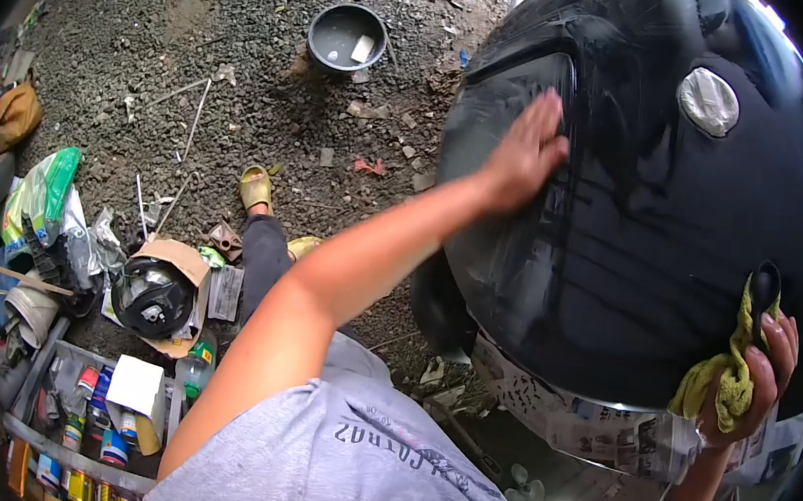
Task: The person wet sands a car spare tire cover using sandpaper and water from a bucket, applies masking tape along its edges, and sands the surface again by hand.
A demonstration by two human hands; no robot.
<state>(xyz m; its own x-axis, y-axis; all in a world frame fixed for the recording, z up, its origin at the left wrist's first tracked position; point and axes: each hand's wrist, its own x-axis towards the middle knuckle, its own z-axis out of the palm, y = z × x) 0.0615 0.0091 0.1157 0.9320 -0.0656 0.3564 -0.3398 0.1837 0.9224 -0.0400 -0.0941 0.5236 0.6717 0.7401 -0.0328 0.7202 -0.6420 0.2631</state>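
A large, glossy black curved panel (pixel 643 188), apparently a vehicle body part, fills the right side, with wet-looking streaks and a whitish film on it. My left hand (pixel 527 156) lies on its left part beside a raised ridge, fingers stretched out, slightly blurred; whether anything is under the palm is hidden. At the panel's lower right edge, my right hand (pixel 758 381) grips a yellow-green cloth (pixel 722 387) that hangs from the fingers, next to a dark opening (pixel 766 285). A silvery oval patch (pixel 708 102) covers a spot higher up.
Newspaper sheets (pixel 588 432) line the panel's lower edge. A dark basin (pixel 347 37) holding water and a pale block stands on the gravel (pixel 169 40). At lower left are a crate (pixel 86 457) of cans and bottles, a boxed black part (pixel 154 298) and plastic bags (pixel 47 179).
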